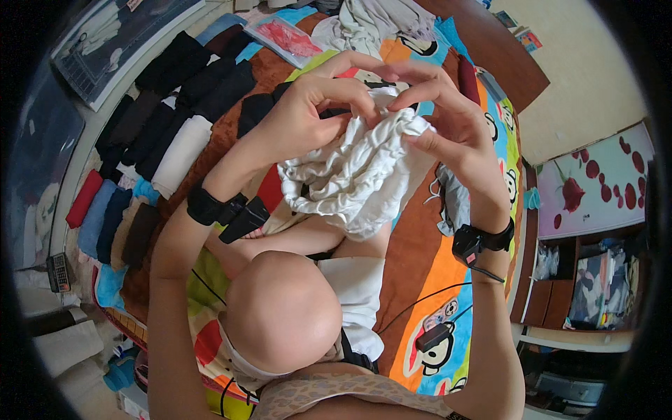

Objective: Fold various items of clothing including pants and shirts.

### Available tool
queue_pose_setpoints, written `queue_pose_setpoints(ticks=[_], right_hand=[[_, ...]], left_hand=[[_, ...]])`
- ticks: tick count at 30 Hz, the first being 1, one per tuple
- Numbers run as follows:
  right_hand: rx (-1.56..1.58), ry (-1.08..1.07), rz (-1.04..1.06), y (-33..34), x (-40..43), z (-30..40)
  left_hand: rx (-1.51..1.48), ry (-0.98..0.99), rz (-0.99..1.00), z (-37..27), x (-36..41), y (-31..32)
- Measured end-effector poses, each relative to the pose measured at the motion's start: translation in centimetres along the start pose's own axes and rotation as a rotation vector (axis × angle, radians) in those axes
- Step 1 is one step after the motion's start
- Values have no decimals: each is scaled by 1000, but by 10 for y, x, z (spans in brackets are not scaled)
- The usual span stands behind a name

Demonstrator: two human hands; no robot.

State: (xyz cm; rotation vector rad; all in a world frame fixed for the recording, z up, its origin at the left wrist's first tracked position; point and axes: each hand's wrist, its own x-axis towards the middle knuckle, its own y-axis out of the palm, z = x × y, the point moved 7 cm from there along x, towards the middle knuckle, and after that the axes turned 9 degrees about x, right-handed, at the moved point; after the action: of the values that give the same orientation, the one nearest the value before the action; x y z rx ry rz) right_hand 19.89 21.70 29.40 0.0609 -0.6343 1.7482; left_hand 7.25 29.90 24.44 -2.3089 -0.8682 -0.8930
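Note:
A white garment [349, 181], bunched into crinkled gathers, hangs over my lap. My left hand [328, 102] pinches its upper edge between thumb and fingers. At the upper right side of the cloth, my right hand [441, 113] grips a gathered fold, its thumb pressed on the fabric. The fingers of both hands come close together at the top of the cloth. What kind of garment it is cannot be told from its bunched shape. Each wrist wears a black strapped device, the left one [228, 210] and the right one [480, 244].
Rolled and folded dark clothes [173, 79] lie in rows at left, beside a white roll [182, 155]. A flat pack with pink cloth [283, 39] lies ahead on the patterned blanket [420, 252]. Grey cloth [455, 197], a black power bank [434, 337] and its cable are at right.

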Motion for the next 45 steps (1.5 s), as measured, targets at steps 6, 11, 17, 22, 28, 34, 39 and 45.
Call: queue_pose_setpoints(ticks=[6, 11, 17, 22, 28, 34, 39, 45], right_hand=[[215, 34, -23, 3, 1, -12], [14, 47, -64, 1, -7, -22], [-134, 92, -68, -9, -16, -40], [59, 43, -193, -27, -30, -42], [169, 48, -253, -34, -38, -50], [168, -2, -214, -45, -43, -48], [147, 57, -151, -41, -51, -54], [140, 22, -135, -30, -57, -45]], left_hand=[[170, 77, -43, -13, 2, 6], [-101, -136, -91, -4, 0, 15], [194, -290, 27, 12, -13, 14], [192, -148, 56, 1, -40, 7], [666, 119, 114, -8, -58, 4], [896, 119, 102, 3, -62, -3], [880, 121, 194, -7, -60, -11], [757, 211, 143, -29, -65, 8]])
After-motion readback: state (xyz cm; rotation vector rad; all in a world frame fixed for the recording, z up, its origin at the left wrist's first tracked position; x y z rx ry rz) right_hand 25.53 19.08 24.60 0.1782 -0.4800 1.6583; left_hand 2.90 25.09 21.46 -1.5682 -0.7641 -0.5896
